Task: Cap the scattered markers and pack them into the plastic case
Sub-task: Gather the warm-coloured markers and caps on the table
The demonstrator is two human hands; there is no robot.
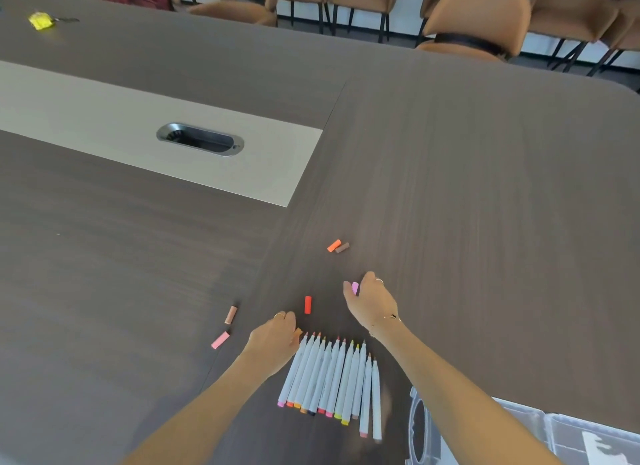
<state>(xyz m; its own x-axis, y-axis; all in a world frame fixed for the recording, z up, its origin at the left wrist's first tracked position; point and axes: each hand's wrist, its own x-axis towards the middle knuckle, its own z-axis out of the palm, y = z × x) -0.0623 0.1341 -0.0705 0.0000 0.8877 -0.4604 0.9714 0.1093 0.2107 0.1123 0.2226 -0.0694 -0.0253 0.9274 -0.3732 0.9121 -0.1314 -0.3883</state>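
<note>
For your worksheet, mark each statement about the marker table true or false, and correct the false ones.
1. The markers lie side by side in a row with their tips uncapped. True.
2. The right hand holds a pink cap. True.
3. The red cap sits on a marker. False: it lies loose on the table.
4. The orange cap and brown cap lie far apart. False: they lie right beside each other.
5. The plastic case holds the markers. False: the markers are on the table.

Meeting room: long conference table with cable port, rows of chairs.
</note>
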